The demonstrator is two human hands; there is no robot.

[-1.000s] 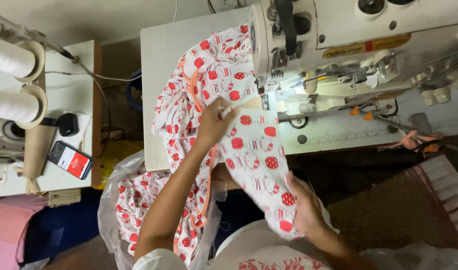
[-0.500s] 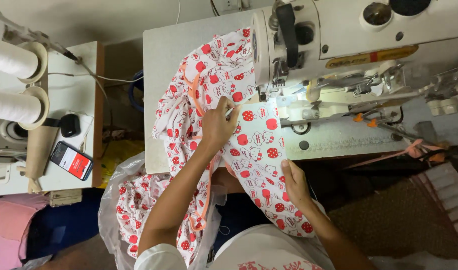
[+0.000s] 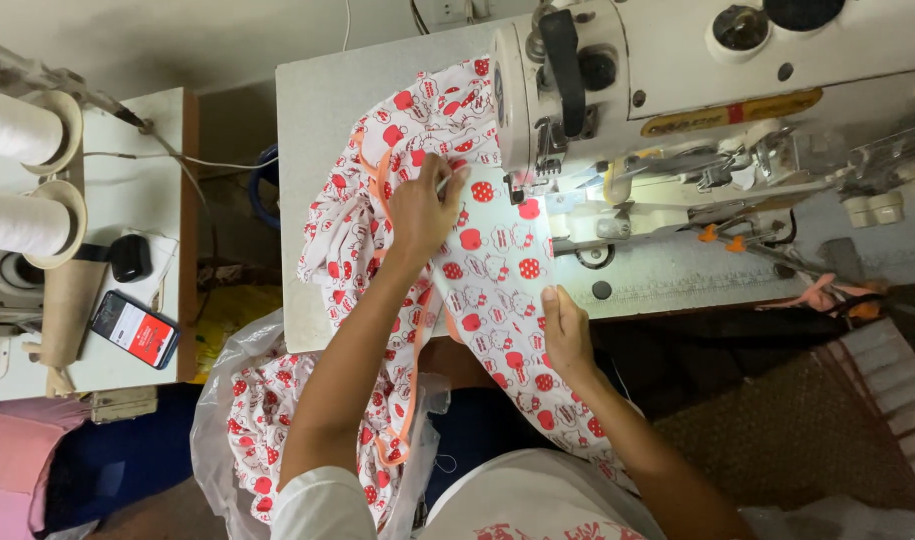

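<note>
Grey worktop (image 3: 323, 150), head view only: white sewing machine (image 3: 698, 90) across the top right, printed fabric (image 3: 498, 270) running lengthwise from the lap up toward the needle. Left hand (image 3: 423, 210) lies flat on the cloth just beside the presser foot, fingers (image 3: 448, 180) spread, pressing, nothing pinched. Right hand (image 3: 566, 335) rests further down on the cloth's right edge, fingers loosely extended. Left is nearer the needle. Thread cones (image 3: 18, 175) and phone (image 3: 135, 329) sit well apart, left.

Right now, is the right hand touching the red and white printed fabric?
Touching. The head view shows the right hand lying flat on the printed fabric at the table's front edge, no gap between palm and cloth.
</note>
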